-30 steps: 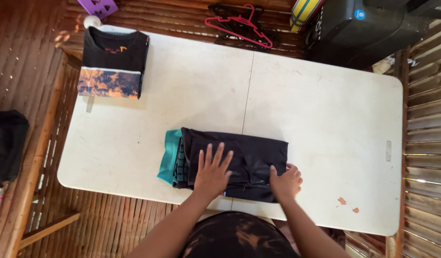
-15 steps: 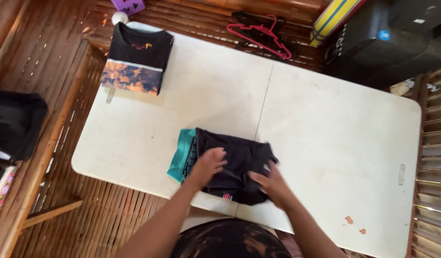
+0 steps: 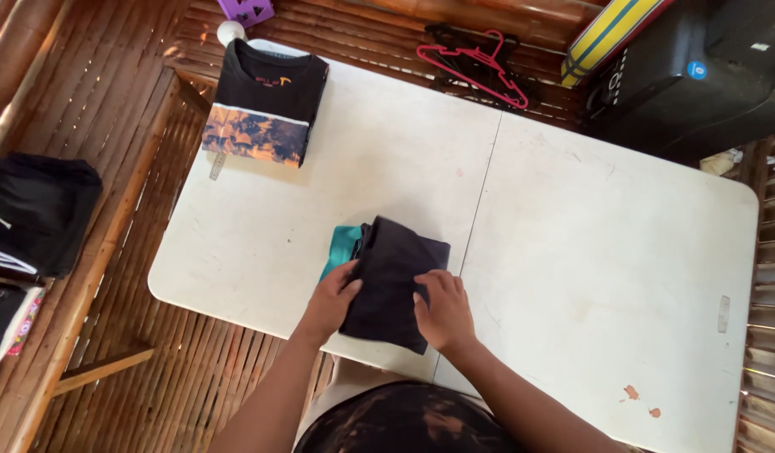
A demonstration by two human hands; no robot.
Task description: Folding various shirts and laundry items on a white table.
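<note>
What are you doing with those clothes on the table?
A person is folding a dark garment on a white table. The left hand holds its left edge and the right hand presses flat on its right side. A teal cloth peeks out underneath. A folded black shirt lies at the far left corner, and pink hangers lie on the floor beyond.
</note>
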